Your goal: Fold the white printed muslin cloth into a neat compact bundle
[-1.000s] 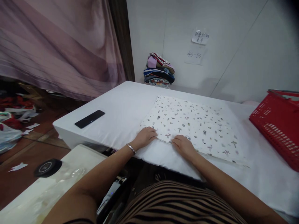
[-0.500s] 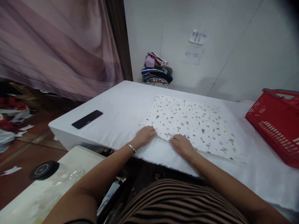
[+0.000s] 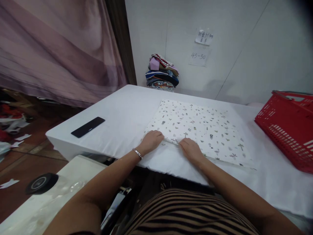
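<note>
As its near edge is held, one patterned cloth (image 3: 193, 125) lies spread on a white table (image 3: 119, 109)

Curled over that edge, the person's left hand (image 3: 153, 139) and right hand (image 3: 190, 149) appear closed on the patterned cloth, a short stretch of it showing between them; with thumbs hidden, how firm the grip is cannot be told. The step in hand looks like lifting or straightening the near edge; the next move seems to call for both hands working level, so the layers stay even. By count: two hands, one patterned cloth, one bracelet (image 3: 137, 153) at the left wrist, one flat dark slab (image 3: 88, 127) toward the table's left end, one red basket (image 3: 281, 120) at right, two handwritten notes (image 3: 198, 56) on the wall (image 3: 239, 36), and one stack of folded fabrics (image 3: 162, 76), its pieces too overlapped to number.
</note>
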Tool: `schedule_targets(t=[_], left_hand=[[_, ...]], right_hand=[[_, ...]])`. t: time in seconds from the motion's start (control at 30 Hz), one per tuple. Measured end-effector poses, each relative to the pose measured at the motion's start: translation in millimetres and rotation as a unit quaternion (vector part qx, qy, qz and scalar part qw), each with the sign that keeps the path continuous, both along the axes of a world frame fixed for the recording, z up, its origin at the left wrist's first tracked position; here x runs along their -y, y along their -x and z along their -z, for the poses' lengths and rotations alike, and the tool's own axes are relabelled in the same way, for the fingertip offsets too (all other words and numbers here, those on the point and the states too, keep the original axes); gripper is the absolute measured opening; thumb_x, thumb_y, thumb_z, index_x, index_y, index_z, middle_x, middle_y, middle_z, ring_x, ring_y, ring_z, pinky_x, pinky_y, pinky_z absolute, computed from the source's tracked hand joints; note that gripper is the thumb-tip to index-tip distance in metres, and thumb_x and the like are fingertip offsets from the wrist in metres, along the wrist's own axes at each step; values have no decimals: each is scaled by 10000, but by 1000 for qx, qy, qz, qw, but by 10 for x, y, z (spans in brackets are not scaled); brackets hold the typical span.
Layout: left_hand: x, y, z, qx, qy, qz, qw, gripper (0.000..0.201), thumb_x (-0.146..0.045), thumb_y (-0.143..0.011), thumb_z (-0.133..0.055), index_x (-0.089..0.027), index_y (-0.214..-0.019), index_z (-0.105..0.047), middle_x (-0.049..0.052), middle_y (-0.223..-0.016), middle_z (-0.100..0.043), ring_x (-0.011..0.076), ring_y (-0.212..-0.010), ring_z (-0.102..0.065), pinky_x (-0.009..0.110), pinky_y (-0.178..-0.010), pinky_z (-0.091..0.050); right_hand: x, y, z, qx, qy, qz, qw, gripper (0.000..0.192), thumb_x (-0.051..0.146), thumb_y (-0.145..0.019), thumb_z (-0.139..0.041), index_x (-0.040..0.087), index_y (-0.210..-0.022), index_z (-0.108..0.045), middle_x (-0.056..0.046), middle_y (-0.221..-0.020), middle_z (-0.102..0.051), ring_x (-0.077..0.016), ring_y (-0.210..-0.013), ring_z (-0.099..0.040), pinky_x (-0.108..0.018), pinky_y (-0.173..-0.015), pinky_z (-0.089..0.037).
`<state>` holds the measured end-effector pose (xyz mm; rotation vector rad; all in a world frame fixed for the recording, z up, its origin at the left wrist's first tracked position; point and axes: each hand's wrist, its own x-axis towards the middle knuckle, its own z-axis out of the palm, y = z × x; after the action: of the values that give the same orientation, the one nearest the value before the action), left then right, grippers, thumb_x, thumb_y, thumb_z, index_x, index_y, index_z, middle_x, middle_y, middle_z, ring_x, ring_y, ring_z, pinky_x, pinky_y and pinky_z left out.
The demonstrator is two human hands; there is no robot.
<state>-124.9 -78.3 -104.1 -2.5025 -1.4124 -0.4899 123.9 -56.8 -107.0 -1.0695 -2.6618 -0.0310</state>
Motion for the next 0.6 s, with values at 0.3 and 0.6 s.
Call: schedule_targets(t=[0.3,0.6], left_hand=[[-21,56,70,-100,-22,98,990,221,-160,-918,-368,-179,-1001,-572,52,-945,-610,173,-870,-502,323,-777,-374],[-5,-16,99,10,13,11,1000,160,-193,-895,-385,-169,-895,-543,55,-909,-602,179,-873,-522,331,-779,-398]], right_hand=[[-36,-34,177,28,-26,-26,999,230,144,-901,-420,186,-947,-641,-88,-956,-607,-217,-870,-497,-321,-730,-357],[-14,-11,40,0,31,-9,999,249,188,-928,-376,168,-919,-624,-82,-945,-613,-200,-881,-515,-308,-750,-394]])
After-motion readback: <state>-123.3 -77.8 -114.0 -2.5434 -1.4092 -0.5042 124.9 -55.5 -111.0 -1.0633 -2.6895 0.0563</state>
